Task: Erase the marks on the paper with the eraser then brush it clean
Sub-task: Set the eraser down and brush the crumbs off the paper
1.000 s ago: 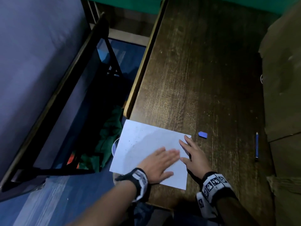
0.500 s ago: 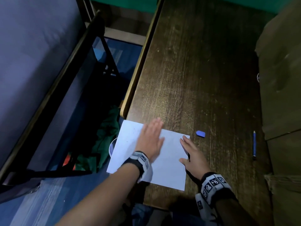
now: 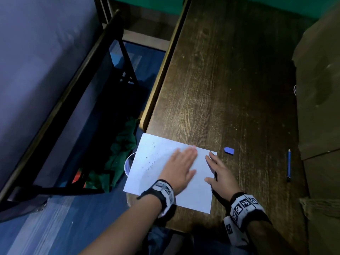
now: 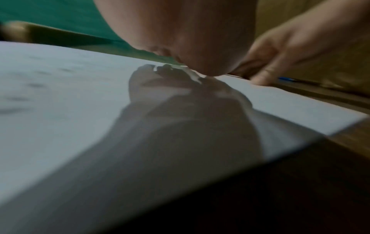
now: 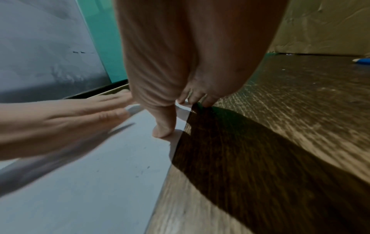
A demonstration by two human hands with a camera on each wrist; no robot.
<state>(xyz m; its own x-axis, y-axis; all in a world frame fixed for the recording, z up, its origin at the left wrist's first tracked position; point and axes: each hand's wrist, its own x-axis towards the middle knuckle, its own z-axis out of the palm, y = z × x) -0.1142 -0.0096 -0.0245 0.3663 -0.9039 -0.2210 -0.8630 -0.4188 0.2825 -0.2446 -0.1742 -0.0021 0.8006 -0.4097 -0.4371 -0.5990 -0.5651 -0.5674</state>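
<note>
A white sheet of paper (image 3: pixel 150 173) lies at the near left corner of the dark wooden table (image 3: pixel 230 89), its left part hanging over the edge. Dark crumbs (image 3: pixel 151 162) speckle its left half. My left hand (image 3: pixel 182 162) lies flat on the middle of the sheet, fingers straight and blurred with motion. My right hand (image 3: pixel 215 170) rests with spread fingers on the sheet's right edge, thumb on the paper (image 5: pixel 112 174) and fingertips (image 5: pixel 208 102) at its far corner. The small blue eraser (image 3: pixel 229 150) sits on the table just beyond the right hand, untouched.
A blue pencil (image 3: pixel 289 165) lies on the table to the right. Brown cardboard (image 3: pixel 318 89) rises along the table's right side. Left of the table are a dark chair frame (image 3: pixel 79 100), green cloth (image 3: pixel 121 153) on the floor and a round rim (image 3: pixel 127 162) under the paper.
My left hand swept from the sheet's near middle up toward its far left, then back right to the middle. The right hand stayed on the right edge. Crumbs now show on the left half.
</note>
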